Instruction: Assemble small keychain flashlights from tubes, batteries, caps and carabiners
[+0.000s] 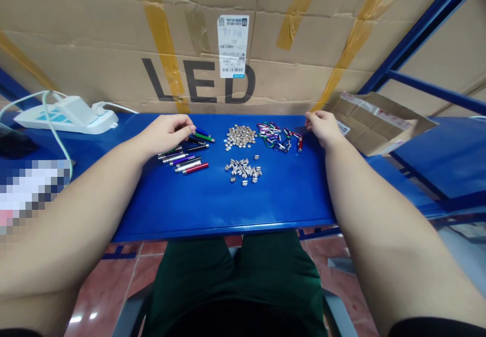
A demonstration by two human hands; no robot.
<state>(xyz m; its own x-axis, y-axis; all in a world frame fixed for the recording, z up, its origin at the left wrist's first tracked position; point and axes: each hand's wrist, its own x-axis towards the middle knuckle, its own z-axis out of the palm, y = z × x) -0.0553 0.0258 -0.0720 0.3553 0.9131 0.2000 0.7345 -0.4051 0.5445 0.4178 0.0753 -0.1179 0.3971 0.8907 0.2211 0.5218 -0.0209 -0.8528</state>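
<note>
My left hand (165,133) rests on the blue shelf (212,200), fingers curled over a row of small coloured metal tubes (187,157); its fingertips touch a blue tube (201,132). My right hand (322,126) lies at the right, fingers bent and pinched beside a heap of coloured carabiner clips (277,137), touching the edge of the heap. Between the hands lie two piles of small silver parts, one far (240,137) and one near (244,170).
A large cardboard box marked LED (205,81) stands behind the shelf. A white power strip with a plug (70,114) lies at the left. An open small carton (375,121) sits at the right by blue rack bars (429,88).
</note>
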